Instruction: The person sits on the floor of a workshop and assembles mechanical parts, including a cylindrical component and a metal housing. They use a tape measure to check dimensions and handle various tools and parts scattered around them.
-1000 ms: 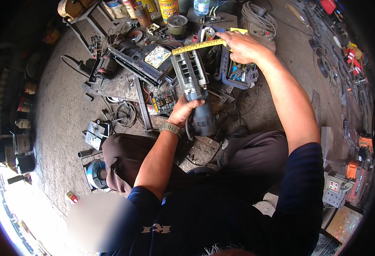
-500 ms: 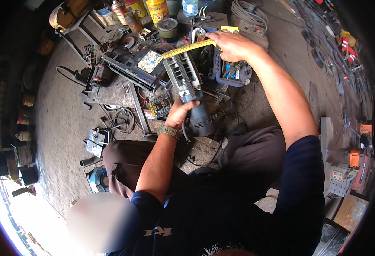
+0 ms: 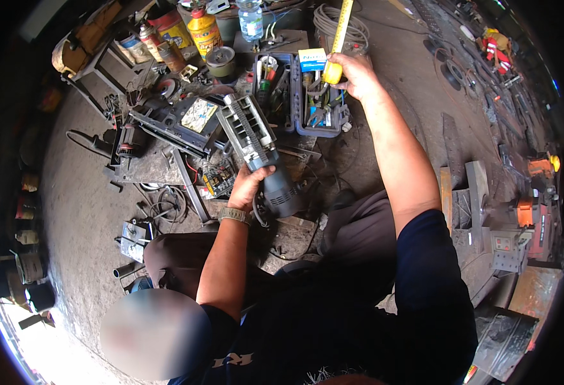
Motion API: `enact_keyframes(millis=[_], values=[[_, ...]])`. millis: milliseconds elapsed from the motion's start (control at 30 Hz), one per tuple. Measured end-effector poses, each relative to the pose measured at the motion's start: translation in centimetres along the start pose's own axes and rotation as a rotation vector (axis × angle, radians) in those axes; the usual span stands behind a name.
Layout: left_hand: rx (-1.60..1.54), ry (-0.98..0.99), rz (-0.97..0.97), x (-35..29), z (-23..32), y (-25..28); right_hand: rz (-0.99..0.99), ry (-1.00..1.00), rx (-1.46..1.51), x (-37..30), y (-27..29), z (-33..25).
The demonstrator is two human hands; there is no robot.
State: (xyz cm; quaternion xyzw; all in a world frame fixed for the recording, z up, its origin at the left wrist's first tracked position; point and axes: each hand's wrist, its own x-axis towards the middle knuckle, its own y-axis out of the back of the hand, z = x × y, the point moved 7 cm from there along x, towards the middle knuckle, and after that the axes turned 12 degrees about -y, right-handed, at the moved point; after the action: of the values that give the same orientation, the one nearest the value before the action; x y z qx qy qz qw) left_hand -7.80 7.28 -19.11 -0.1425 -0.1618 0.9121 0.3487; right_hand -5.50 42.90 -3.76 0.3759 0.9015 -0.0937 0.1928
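While the right hand (image 3: pixel 357 76) grips the yellow tape measure (image 3: pixel 333 72) over the toolbox's (image 3: pixel 320 133) right half, its blade's far end is cut off. Left hand (image 3: pixel 251 183) wraps the power tool (image 3: pixel 279 189), near-left of toolbox, fingers underneath hidden. Bare floor (image 3: pixel 417 122) right of toolbox. Power tool: dark grey body, slotted metal front.

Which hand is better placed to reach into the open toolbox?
Probably the right hand: it is close by the open toolbox, though it holds the yellow tape measure. The left hand is farther away and grips the dark grey power tool.
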Motion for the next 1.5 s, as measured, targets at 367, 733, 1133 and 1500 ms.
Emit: enact_keyframes(millis=[367, 733, 1133, 1500], values=[[0.030, 0.006, -0.001, -0.5, 1.3, -0.8, 0.169, 0.137, -0.737, 0.2, -4.5, 1.8], [0.067, -0.012, -0.013, -0.8, 2.0, -1.1, 0.382, 0.117, -1.210, 0.6, -7.7, 3.3], [-0.101, -0.012, 0.015, 0.0, 0.2, -0.4, -0.224, 0.398, -1.052, -6.8, -8.0, 2.0], [-0.137, -0.033, 0.005, 0.3, 0.4, -0.5, -0.444, 0.154, -1.332, -12.4, -10.8, 16.5]])
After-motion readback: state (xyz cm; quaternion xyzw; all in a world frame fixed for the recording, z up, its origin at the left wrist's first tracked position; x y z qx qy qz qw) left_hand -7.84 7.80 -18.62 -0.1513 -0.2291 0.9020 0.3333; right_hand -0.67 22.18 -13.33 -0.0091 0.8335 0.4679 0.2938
